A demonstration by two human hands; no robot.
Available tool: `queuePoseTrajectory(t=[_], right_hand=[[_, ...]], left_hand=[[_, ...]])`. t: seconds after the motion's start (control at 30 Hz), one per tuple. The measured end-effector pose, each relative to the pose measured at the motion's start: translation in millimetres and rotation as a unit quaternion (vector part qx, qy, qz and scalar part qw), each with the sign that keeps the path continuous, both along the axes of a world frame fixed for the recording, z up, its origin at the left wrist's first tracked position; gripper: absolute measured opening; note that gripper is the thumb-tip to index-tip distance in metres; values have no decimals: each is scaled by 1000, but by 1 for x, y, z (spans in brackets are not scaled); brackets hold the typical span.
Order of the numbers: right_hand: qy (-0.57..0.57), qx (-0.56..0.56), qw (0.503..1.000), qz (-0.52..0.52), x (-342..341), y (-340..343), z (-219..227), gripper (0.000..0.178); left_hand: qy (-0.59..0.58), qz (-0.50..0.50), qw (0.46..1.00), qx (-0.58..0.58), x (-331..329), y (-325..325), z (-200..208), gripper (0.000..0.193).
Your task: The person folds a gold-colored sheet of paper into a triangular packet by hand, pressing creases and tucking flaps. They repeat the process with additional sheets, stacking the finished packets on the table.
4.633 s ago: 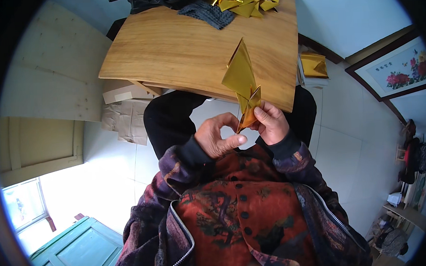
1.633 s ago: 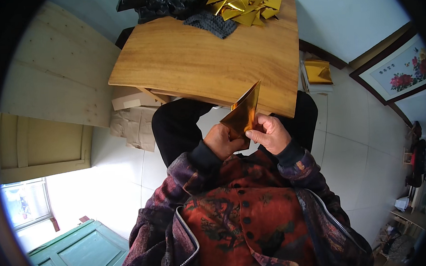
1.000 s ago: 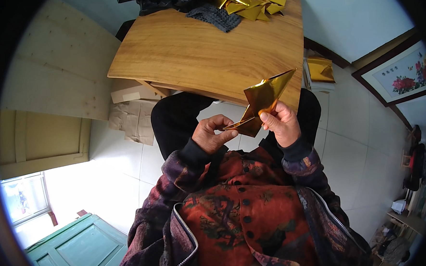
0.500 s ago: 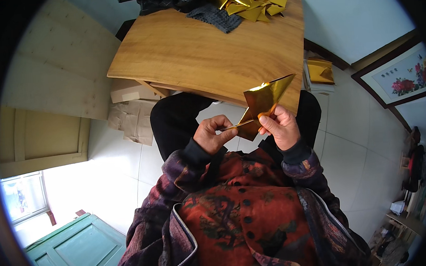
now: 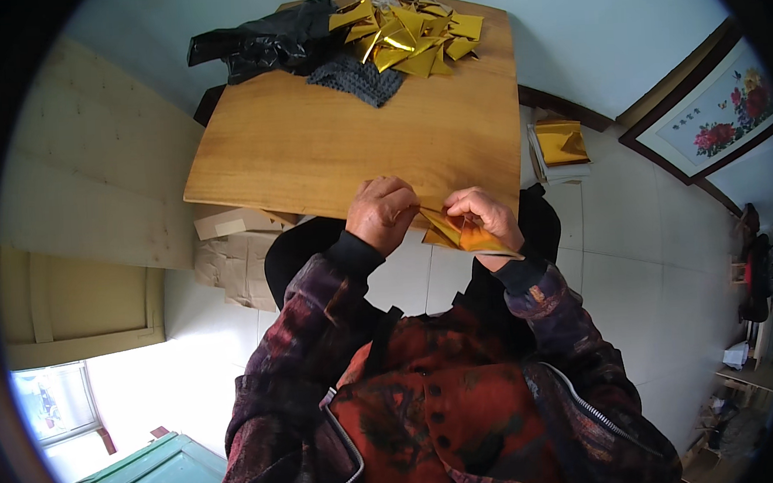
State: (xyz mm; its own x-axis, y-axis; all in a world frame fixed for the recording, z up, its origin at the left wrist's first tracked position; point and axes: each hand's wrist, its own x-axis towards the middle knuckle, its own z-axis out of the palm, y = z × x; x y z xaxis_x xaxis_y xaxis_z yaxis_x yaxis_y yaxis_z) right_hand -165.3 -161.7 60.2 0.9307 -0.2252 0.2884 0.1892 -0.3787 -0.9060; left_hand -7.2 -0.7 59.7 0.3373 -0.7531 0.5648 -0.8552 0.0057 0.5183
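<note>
A folded piece of gold foil paper (image 5: pixel 461 235) lies between both my hands, just past the near edge of the wooden table (image 5: pixel 329 148). My left hand (image 5: pixel 383 214) pinches its left corner. My right hand (image 5: pixel 485 221) grips its right side from above. The paper is creased flat and small, partly hidden by my fingers.
A heap of folded gold paper pieces (image 5: pixel 406 37) sits at the table's far edge beside a black plastic bag (image 5: pixel 262 43) and a dark knitted cloth (image 5: pixel 357 73). A stack of gold sheets (image 5: pixel 561 143) lies on the floor at right. Cardboard boxes (image 5: pixel 238 249) stand under the table.
The gold paper, held up and spread as a tall pointed shape before, is now folded down small and low between my hands near the table edge.
</note>
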Motion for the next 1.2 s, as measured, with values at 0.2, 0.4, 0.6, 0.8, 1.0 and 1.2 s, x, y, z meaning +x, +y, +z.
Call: queuePoseTrajectory(t=[0.2, 0.4, 0.6, 0.8, 1.0, 1.2], right_hand=[[-93, -333, 930, -125, 32, -23, -28, 18], [-55, -401, 908, -111, 32, -34, -45, 15], [21, -441, 894, -73, 20, -29, -39, 24], [75, -452, 888, -34, 7, -27, -36, 38], [126, -383, 915, 6, -4, -27, -29, 40], [97, -371, 922, -59, 25, -29, -35, 51]], left_hand=[[-80, -9, 997, -12, 37, -46, -37, 11], [-5, -12, 999, 41, 35, -45, -54, 20], [-62, -24, 983, 170, 24, -49, -50, 43], [-21, -19, 968, 248, 15, -44, -52, 65], [-58, -1, 950, 306, 14, -41, -47, 67], [-66, 7, 942, 327, 13, -41, -42, 65]])
